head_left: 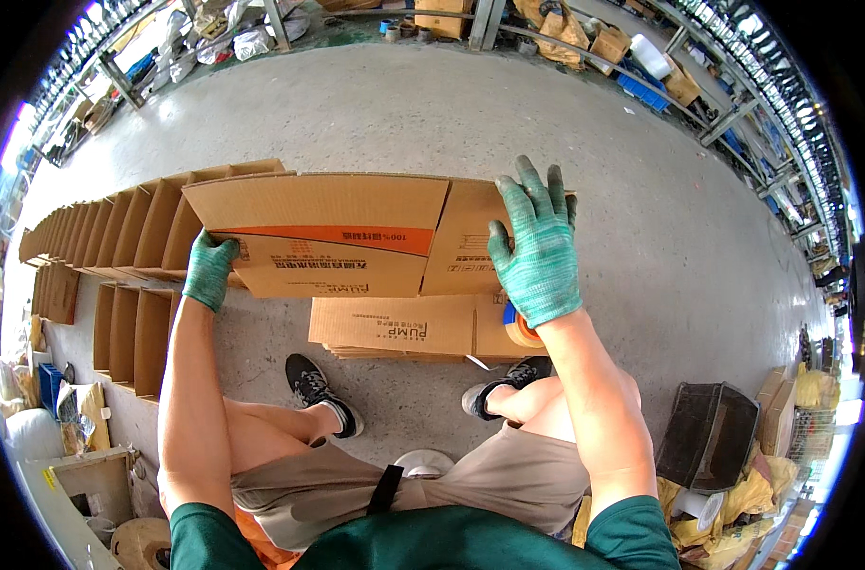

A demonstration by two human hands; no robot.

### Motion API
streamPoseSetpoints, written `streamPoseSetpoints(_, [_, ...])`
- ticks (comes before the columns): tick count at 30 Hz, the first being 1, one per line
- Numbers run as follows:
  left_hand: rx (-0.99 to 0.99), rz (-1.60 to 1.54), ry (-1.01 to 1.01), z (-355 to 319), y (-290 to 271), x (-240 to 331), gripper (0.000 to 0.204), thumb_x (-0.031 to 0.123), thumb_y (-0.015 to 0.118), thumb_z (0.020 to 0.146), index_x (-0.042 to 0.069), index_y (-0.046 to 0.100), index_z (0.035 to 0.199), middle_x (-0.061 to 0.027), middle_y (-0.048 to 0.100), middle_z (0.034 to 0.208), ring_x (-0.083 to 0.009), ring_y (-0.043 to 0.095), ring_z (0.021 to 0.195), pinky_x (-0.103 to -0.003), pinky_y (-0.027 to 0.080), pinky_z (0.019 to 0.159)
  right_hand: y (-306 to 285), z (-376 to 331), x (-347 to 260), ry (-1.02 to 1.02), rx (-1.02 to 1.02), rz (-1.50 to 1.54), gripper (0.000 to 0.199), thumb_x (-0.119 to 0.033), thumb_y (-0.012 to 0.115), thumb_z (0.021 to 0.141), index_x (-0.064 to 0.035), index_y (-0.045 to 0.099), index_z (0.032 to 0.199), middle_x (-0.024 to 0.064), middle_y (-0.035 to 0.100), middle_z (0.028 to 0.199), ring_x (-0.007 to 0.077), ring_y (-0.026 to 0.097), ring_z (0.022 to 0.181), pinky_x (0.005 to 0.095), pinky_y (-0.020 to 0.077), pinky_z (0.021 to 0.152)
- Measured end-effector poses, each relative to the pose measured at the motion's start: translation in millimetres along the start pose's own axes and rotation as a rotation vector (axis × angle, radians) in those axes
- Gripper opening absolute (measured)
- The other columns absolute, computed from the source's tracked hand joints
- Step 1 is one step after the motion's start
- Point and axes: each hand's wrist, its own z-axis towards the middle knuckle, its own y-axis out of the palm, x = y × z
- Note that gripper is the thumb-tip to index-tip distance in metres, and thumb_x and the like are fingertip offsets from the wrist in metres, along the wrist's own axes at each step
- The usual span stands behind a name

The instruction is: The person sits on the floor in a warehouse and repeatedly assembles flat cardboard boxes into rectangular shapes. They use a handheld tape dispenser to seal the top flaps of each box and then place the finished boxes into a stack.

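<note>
A brown cardboard carton (pixel 328 261) with an orange stripe and dark print is held up in front of me. My left hand (pixel 210 271), in a green knit glove, grips its left edge, thumb across the printed face. Over the carton's right end is my right hand (pixel 539 252), gloved alike, fingers stretched and spread; whether the palm touches the cardboard is hidden. Below lies a stack of flat cartons (pixel 385 325) between my feet and the held one. A tape roll (pixel 523 331) with a blue part rests at the stack's right end, partly behind my right wrist.
To the left stands a long row of open-topped cartons (pixel 148 218), with a shorter group (pixel 133 332) nearer me. A black bin (pixel 708 437) sits at lower right beside yellowish sacks. Metal shelving with a blue crate (pixel 643 93) lines the far side. A wooden spool (pixel 140 543) is at lower left.
</note>
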Motion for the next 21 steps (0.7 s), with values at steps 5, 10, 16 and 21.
streamPoseSetpoints(5, [0.021, 0.043, -0.039, 0.3, -6.5, -3.6, 0.040, -0.004, 0.060, 0.085, 0.002, 0.059, 0.124, -0.0063, 0.066, 0.113, -0.0176, 0.063, 0.100, -0.033, 0.052, 0.092, 1.1, -1.1, -3.5, -0.016, 0.054, 0.130, 0.040, -0.004, 0.065, 0.083, -0.0076, 0.055, 0.122, 0.0162, 0.045, 0.147, 0.0467, 0.036, 0.142, 0.0652, 0.0282, 0.115])
streamPoseSetpoints(10, [-0.150, 0.088, -0.004, -14.5, 18.0, 16.3, 0.047, -0.003, 0.060, 0.084, 0.001, 0.056, 0.131, -0.0056, 0.064, 0.118, -0.0161, 0.061, 0.106, -0.031, 0.051, 0.095, -15.0, 10.5, -2.8, 0.000, 0.018, 0.437, 0.028, 0.011, 0.061, 0.076, -0.0061, 0.055, 0.097, 0.0157, 0.056, 0.136, 0.0411, 0.042, 0.140, 0.0546, 0.0367, 0.114])
streamPoseSetpoints(16, [-0.536, 0.219, -0.101, -40.3, 57.3, 31.9, 0.093, 0.017, 0.080, 0.085, 0.009, 0.023, 0.158, -0.0082, 0.045, 0.146, -0.0212, 0.048, 0.130, -0.034, 0.043, 0.110, -35.2, 33.3, 1.6, -0.127, 0.031, 0.562, 0.045, 0.013, 0.055, 0.079, -0.0101, 0.062, 0.117, 0.0144, 0.055, 0.140, 0.0400, 0.046, 0.137, 0.0446, 0.0457, 0.109])
streamPoseSetpoints(21, [-0.516, 0.164, 0.118, -58.1, 93.8, 37.5, 0.118, 0.043, 0.087, 0.074, 0.009, 0.014, 0.160, -0.0101, 0.034, 0.157, -0.0227, 0.033, 0.145, -0.040, 0.031, 0.119, 21.9, 2.6, 32.8, 0.061, -0.360, 0.613, 0.042, 0.002, 0.056, 0.088, -0.0096, 0.061, 0.128, 0.0130, 0.065, 0.128, 0.0285, 0.063, 0.117, 0.0373, 0.0507, 0.101])
